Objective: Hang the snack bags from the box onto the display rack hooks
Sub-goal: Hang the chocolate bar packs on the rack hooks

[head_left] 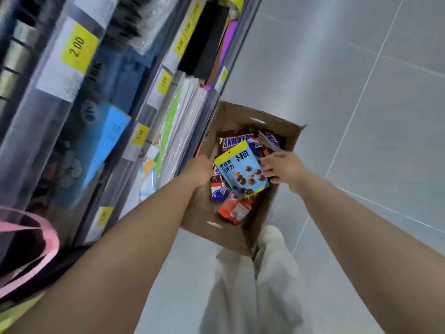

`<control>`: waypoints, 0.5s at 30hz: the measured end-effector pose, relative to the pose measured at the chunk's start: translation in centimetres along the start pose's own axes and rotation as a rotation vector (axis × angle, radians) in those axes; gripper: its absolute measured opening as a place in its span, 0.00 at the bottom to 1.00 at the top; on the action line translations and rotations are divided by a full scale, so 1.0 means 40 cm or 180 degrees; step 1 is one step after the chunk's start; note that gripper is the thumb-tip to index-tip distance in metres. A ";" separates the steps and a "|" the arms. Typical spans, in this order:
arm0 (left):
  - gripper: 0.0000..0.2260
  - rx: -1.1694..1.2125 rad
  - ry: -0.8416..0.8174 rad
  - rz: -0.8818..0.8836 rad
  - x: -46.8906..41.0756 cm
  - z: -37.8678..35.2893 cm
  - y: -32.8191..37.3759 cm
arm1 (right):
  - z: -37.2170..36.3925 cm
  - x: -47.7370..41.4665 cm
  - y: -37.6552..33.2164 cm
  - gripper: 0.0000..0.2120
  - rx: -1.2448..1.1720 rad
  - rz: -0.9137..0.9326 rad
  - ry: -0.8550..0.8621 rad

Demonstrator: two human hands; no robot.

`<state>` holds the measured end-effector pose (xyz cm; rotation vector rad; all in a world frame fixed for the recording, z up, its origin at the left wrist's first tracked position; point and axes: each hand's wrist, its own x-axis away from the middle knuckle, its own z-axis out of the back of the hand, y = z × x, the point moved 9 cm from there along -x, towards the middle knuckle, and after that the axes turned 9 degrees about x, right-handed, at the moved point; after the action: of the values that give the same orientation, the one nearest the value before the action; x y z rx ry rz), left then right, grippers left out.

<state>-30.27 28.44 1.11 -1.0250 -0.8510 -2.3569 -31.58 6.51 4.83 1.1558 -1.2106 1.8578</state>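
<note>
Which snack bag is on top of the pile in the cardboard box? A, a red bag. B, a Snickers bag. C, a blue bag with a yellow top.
C: the blue bag with a yellow top lies over the Snickers bags and the red bag in the box, and the right hand holds its edge.

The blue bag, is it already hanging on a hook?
No, the blue bag is in the box on the floor, on top of other snacks.

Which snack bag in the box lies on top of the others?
The light blue bag with the yellow top strip; the brown Snickers bags and the red bag lie partly beneath it.
</note>
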 end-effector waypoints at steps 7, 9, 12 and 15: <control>0.14 0.0269 -0.0074 0.0287 -0.251 -0.182 -0.129 | -0.102 -0.322 0.016 0.16 0.0105 0.0081 0.0014; 0.14 0.0552 -0.0182 0.0448 -0.295 -0.242 -0.179 | -0.122 -0.397 0.021 0.18 0.0160 0.0162 0.0060; 0.19 0.0988 -0.0216 0.0616 -0.354 -0.311 -0.244 | -0.150 -0.493 0.037 0.22 0.0188 0.0154 0.0065; 0.20 0.1164 -0.0164 0.0700 -0.409 -0.351 -0.292 | -0.169 -0.574 0.061 0.30 0.0139 0.0077 0.0083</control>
<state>-33.80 29.56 -23.13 -0.9717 -1.0795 -1.9105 -26.32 10.89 -18.21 1.1413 -1.1800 1.9202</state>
